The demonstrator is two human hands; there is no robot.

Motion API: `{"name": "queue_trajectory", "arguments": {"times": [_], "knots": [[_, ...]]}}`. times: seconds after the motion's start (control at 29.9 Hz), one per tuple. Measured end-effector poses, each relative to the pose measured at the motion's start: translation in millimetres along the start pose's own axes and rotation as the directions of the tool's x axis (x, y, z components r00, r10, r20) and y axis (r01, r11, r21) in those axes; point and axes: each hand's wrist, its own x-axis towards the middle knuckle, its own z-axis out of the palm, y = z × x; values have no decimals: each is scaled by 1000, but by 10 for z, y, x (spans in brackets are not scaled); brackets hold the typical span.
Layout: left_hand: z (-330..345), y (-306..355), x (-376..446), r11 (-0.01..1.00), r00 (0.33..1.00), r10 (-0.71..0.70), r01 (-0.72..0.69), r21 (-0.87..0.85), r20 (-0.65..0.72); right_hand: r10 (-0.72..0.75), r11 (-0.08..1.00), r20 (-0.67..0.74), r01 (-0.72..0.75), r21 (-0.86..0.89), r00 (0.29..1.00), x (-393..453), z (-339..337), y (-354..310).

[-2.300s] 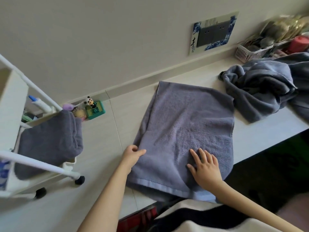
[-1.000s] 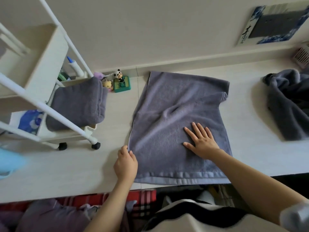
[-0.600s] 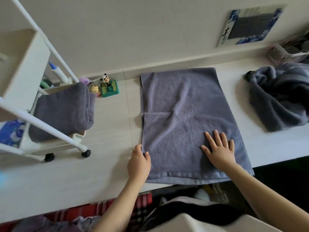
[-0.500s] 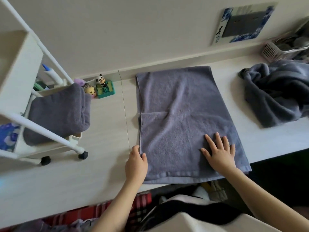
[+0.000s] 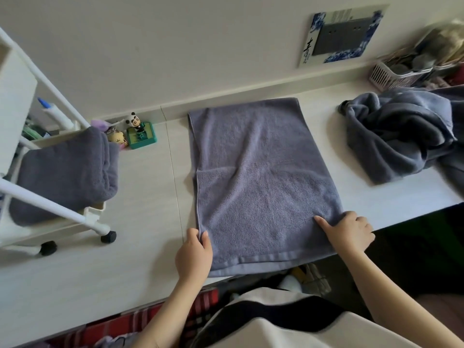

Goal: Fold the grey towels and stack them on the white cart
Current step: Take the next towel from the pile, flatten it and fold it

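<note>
A grey towel lies flat on the white desk, folded double, its near hem over the desk's front edge. My left hand pinches the towel's left edge near the front corner. My right hand grips the right edge, thumb on top and fingers curled round the side. A folded grey towel rests on the lower shelf of the white cart at the left. A heap of crumpled grey towels sits at the right.
Small toy figures and a green box with a panda stand by the wall beside the cart. A white basket with clutter is at the far right. A blue-framed card leans on the wall.
My right hand slid from lying flat on the towel to its right edge and took hold of it. My left hand stayed at the left edge.
</note>
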Motion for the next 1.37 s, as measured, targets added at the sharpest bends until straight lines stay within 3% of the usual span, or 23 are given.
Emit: {"name": "queue_trajectory", "arguments": {"times": [0.27,0.43,0.57,0.73,0.97,1.1,1.27,1.37], "knots": [[-3,36,-83,984,995,-99,96,-150,-13,63,998,55,-63,-2,997,0,-82,115],[-8,27,-79,982,986,-115,130,-134,118,47,993,179,-65,97,983,23,-145,209],[-15,40,-73,976,978,-142,164,-145,153,34,974,119,-59,219,992,-24,-172,243],[-40,87,-92,972,976,-178,195,-132,125,-8,860,82,-34,509,997,-63,-160,277],[-91,-39,-105,985,994,-97,102,-142,45,-48,678,213,-124,724,976,110,-161,421],[-73,-93,-127,998,999,37,-37,-60,12,-136,772,148,10,636,980,88,-114,473],[-14,-140,-144,981,984,167,-173,86,66,-241,840,5,206,502,971,-20,-47,451],[46,-191,-125,941,977,210,-210,264,29,-201,899,-37,199,390,979,-11,29,448]]}}
